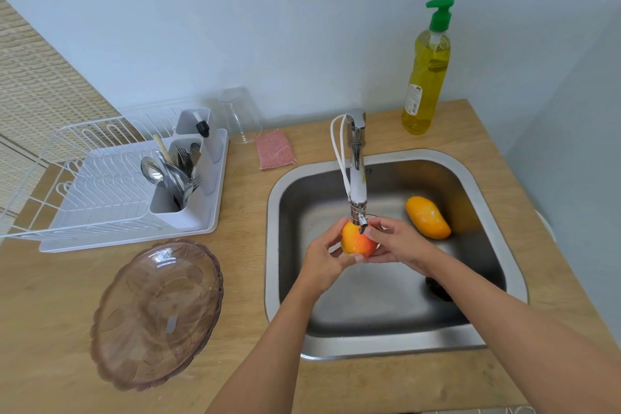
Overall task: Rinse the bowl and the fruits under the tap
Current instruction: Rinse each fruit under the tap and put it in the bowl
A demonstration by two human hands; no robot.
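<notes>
**Apple under the spout, mango waiting**

We work over the steel sink [497, 208], the pink glass bowl [158, 312] left on the counter. The mango [427, 217] lies on the sink floor, long axis running back-left to front-right, nearer our right hand [398, 242]. Both it and our left hand [324, 262] clasp 1 apple [356, 242] directly below the tap [357, 165]

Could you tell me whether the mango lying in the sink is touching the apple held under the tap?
Apart. The head view shows bare steel sink floor and the right hand between the mango and the apple.
</notes>
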